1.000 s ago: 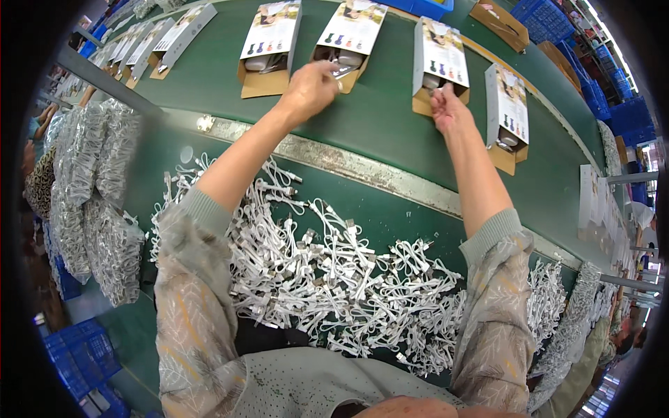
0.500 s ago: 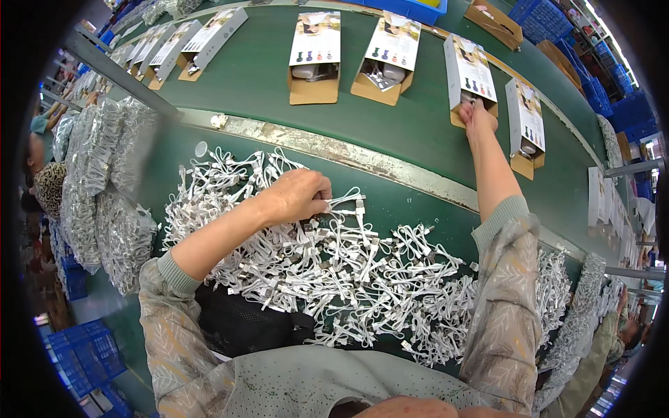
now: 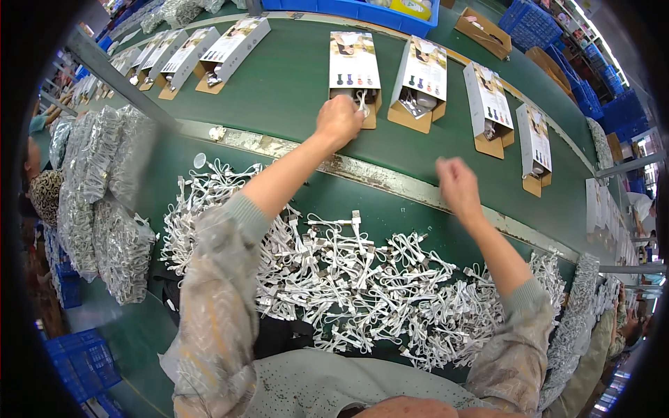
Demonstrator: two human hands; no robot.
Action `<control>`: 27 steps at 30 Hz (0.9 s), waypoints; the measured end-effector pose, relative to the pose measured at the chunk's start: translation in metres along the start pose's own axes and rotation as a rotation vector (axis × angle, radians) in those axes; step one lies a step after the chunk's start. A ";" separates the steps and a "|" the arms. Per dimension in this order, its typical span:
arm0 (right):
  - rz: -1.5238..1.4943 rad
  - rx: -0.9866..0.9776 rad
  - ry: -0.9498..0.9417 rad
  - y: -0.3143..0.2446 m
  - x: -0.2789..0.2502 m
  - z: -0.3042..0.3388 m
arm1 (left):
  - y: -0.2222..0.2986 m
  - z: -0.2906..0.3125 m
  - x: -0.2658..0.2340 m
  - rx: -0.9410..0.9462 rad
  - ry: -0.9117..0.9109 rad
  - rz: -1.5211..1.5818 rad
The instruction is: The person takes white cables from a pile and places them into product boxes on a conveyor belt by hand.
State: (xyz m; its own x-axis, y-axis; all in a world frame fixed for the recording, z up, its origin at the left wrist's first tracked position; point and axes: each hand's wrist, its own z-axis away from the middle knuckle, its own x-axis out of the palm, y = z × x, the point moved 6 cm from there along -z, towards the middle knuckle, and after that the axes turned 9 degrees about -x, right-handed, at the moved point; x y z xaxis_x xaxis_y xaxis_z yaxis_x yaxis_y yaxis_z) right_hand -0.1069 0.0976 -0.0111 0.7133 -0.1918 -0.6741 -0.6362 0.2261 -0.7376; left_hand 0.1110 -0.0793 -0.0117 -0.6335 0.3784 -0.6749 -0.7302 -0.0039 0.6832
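Observation:
At the open lower end of an upright-printed white box (image 3: 354, 61), my left hand (image 3: 340, 120) pinches a bundled white USB cable (image 3: 362, 102) whose loops stick out past the fingers. My right hand (image 3: 458, 184) hovers over the metal strip, below the neighbouring boxes. Its fingers are curled in and a little blurred, and nothing shows in them. Below both hands spreads a large heap of bundled white cables (image 3: 348, 279). A second box (image 3: 422, 70), with a silvery packet and a grey item inside, lies right of the first.
More open boxes (image 3: 490, 101) lie on the green belt (image 3: 293, 76). A worn metal strip (image 3: 390, 182) divides it from the cable table. Bagged cables (image 3: 104, 202) are piled at left. A blue bin (image 3: 348, 10) and a brown carton (image 3: 483, 33) stand beyond the belt.
My left hand has gone from the cable heap up to a box with a cable. My right hand has left another box and come back toward me. The boxes have shifted right.

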 end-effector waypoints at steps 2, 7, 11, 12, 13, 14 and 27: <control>0.199 -0.055 -0.419 -0.032 0.008 0.038 | 0.002 -0.006 -0.001 0.084 0.069 -0.014; 0.291 -0.147 -0.773 -0.066 0.013 0.106 | 0.022 0.075 -0.005 0.309 -0.444 -0.079; 0.026 -0.214 -0.560 -0.078 0.052 0.100 | -0.001 0.156 0.001 0.528 -0.688 -0.354; -0.005 -0.231 -0.512 -0.089 0.061 0.095 | -0.007 0.162 -0.005 0.457 -0.659 -0.427; -0.095 -0.200 -0.513 -0.096 0.069 0.091 | -0.011 0.165 -0.012 0.388 -0.630 -0.497; -0.187 -0.177 -0.519 -0.102 0.077 0.087 | -0.018 0.164 -0.023 0.364 -0.562 -0.488; -0.251 -0.411 -0.190 -0.086 0.074 0.043 | -0.068 0.129 -0.085 -0.098 -0.328 0.204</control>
State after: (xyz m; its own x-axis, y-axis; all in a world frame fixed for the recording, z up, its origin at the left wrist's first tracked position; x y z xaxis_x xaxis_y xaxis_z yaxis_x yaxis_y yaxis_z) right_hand 0.0136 0.1049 0.0040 0.8752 -0.0065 -0.4837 -0.4746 -0.2055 -0.8559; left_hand 0.2473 0.0083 0.0353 -0.6643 0.6359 -0.3928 -0.6289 -0.1916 0.7535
